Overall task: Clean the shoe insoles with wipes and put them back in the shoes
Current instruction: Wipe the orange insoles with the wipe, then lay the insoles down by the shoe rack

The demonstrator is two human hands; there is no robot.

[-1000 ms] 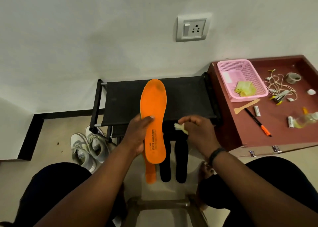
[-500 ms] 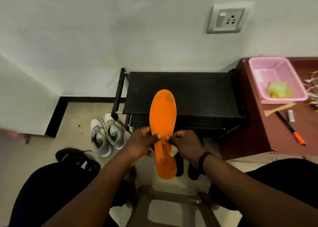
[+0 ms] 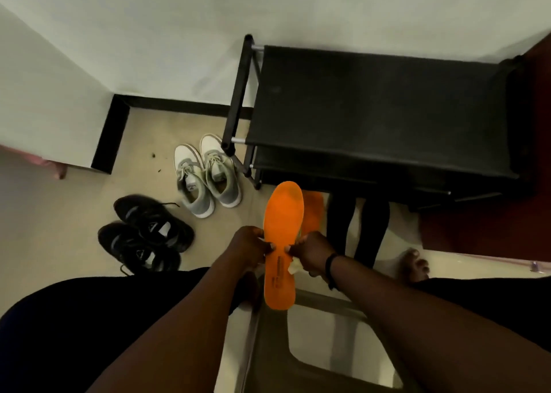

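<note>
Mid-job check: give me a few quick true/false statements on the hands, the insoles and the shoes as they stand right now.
1. Both hands hold the orange insole, the left hand and right hand pinching its edges. True.
2. The wipe lies on the black rack. False: it is tucked in the right hand's grip.
3. Two pairs of shoes stand on the floor, grey shoes and black shoes. True.
4. The second orange insole is inside a shoe. False: it lies on the floor beside the black insoles.

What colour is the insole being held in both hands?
Bright orange insole, clearest in the head view.
</note>
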